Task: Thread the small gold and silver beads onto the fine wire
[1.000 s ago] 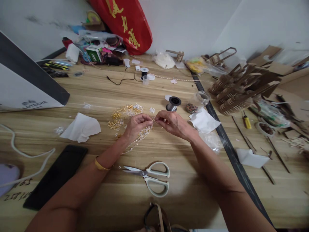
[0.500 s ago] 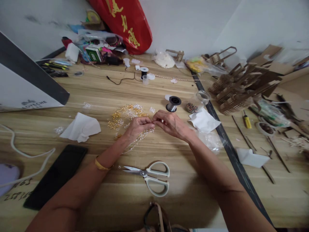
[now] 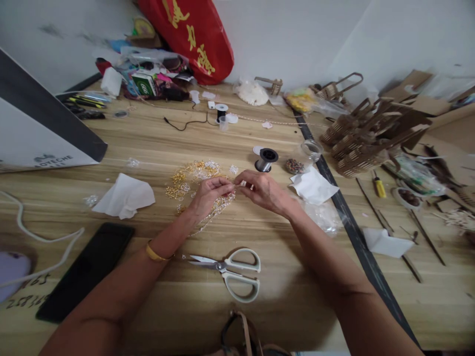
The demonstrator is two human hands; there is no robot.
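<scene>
My left hand (image 3: 211, 197) is closed in a pinch at the end of a fine beaded strand (image 3: 213, 213) of clear and gold beads, which trails down beside its palm onto the wooden table. My right hand (image 3: 261, 190) pinches right beside the left fingertips; whatever lies between its fingers is too small to make out. Just beyond the left hand lie loose gold beads (image 3: 178, 177) and clear beads (image 3: 211, 165). A spool of thin wire (image 3: 267, 159) stands behind my right hand. Below both hands lies a pair of scissors (image 3: 222, 266) with pale handles, blades partly apart.
On the left are a white tissue (image 3: 124, 196) and a black phone (image 3: 87, 272). To the right sit another tissue (image 3: 314, 185), a jar of dark beads (image 3: 297, 163), a yellow-handled screwdriver (image 3: 379, 186) and small woven baskets (image 3: 359, 158). A red bag (image 3: 200, 39) leans at the back.
The fingertips of both hands have shifted slightly, and the right fingers are a little more apart from the left ones. The things on the table have stayed in place.
</scene>
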